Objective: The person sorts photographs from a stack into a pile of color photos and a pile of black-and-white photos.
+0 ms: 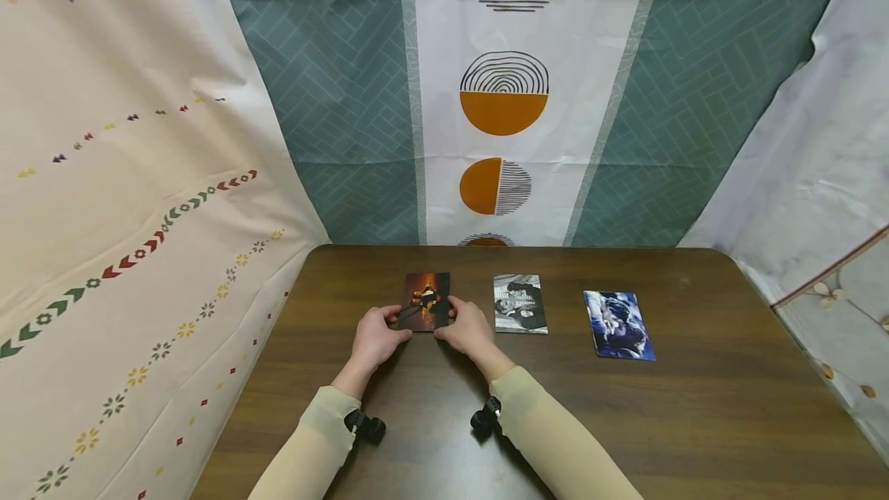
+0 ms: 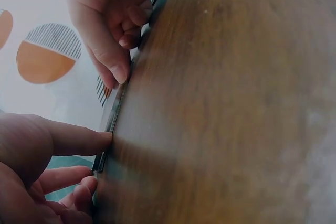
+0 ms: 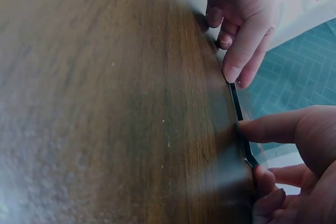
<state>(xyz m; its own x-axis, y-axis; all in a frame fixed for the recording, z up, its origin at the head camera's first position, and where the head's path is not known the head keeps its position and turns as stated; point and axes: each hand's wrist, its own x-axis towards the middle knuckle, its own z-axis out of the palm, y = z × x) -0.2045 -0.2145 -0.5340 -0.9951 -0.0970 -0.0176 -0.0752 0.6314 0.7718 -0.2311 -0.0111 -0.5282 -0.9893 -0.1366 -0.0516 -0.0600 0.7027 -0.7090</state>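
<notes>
A dark picture card (image 1: 425, 301) with a fiery orange scene lies at the left of the row on the wooden table. My left hand (image 1: 378, 336) holds its left side, thumb at the near corner and fingers along the edge. On the opposite side, my right hand (image 1: 470, 326) grips the card in the same way, thumb at the near right corner. Seen nearly edge-on in the right wrist view, the card (image 3: 236, 103) is a thin dark strip between the fingers of both hands. The left wrist view shows the thumbs along its near edge.
To the right lies a black-and-white picture card (image 1: 520, 304), and farther right a blue-toned one (image 1: 618, 325), turned slightly. The brown table (image 1: 722, 407) ends at a patterned cloth backdrop (image 1: 347, 137). A cream cloth (image 1: 174, 292) hangs along the left side.
</notes>
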